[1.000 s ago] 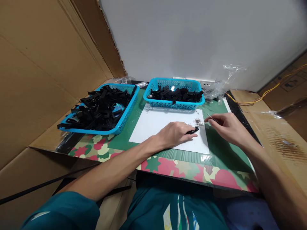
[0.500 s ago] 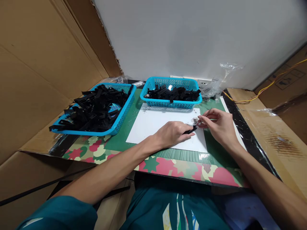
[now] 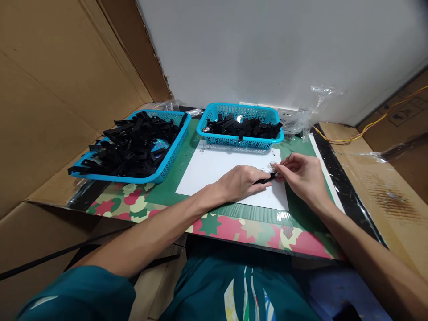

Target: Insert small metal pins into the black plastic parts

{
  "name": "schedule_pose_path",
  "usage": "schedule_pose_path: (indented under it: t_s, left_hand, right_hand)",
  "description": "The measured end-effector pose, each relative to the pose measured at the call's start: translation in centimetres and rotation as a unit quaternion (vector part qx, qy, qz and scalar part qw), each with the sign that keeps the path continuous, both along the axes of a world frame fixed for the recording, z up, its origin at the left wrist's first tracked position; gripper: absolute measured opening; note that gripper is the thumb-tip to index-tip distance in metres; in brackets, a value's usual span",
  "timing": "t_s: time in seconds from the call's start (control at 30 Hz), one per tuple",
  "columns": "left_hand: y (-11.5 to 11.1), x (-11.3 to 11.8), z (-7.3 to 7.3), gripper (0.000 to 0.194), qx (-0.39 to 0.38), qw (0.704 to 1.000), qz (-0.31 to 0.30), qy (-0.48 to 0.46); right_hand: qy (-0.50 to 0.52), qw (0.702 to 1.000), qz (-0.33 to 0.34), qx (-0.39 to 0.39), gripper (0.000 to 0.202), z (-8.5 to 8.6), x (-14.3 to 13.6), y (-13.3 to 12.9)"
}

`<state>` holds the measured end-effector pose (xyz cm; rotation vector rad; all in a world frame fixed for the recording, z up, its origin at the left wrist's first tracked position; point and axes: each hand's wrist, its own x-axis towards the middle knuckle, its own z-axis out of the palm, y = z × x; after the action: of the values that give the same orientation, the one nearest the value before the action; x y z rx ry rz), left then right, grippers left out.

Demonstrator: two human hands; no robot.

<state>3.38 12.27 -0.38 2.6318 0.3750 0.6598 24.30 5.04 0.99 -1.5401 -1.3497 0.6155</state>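
Observation:
Over the white sheet (image 3: 207, 171), my left hand (image 3: 245, 182) pinches a small black part (image 3: 265, 180) between thumb and fingers. My right hand (image 3: 297, 171) is closed at the right end of that part, its fingertips pressed together. What the right fingertips grip is too small to make out. Just behind the fingertips lies a small pile of tiny metal pieces (image 3: 268, 166). More tiny pieces (image 3: 204, 147) are scattered at the sheet's back left corner.
A large blue basket (image 3: 174, 154) heaped with black parts stands at the left. Behind the sheet is a smaller blue basket (image 3: 240, 141) with black parts. Clear plastic bags (image 3: 296, 125) and a yellow cable (image 3: 364, 127) lie at the back right. Cardboard (image 3: 67, 76) stands at left.
My right hand's fingertips have come down to the end of the black part, which now tilts up slightly toward them. The view has shifted a little.

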Motion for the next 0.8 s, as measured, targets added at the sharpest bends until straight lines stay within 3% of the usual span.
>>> schedule_pose_path:
  t_s: [0.27,0.4,0.53,0.63,0.8]
  left_hand:
    - [0.1,0.0,0.3,0.025,-0.055,0.998,0.022,-0.012]
    - [0.3,-0.2,1.3,0.024,-0.122,0.979,0.112,-0.116]
    - [1.3,-0.7,2.2,0.025,-0.193,0.933,0.21,-0.22]
    - [2.0,-0.9,2.1,0.024,-0.241,0.91,0.211,-0.262]
    - [2.5,-0.7,1.2,0.022,-0.288,0.892,0.185,-0.296]
  right_hand:
    - [0.026,0.999,0.001,0.021,0.036,-0.1,-0.6,0.2]
    - [0.07,0.995,0.007,0.07,0.028,0.1,-0.6,0.4]
    - [-0.034,0.997,0.035,0.059,0.024,0.3,-0.1,0.5]
    - [-0.119,0.987,0.097,0.038,0.024,0.6,-0.4,0.3]
    - [-0.232,0.944,0.235,0.025,0.013,1.0,-2.6,0.1]
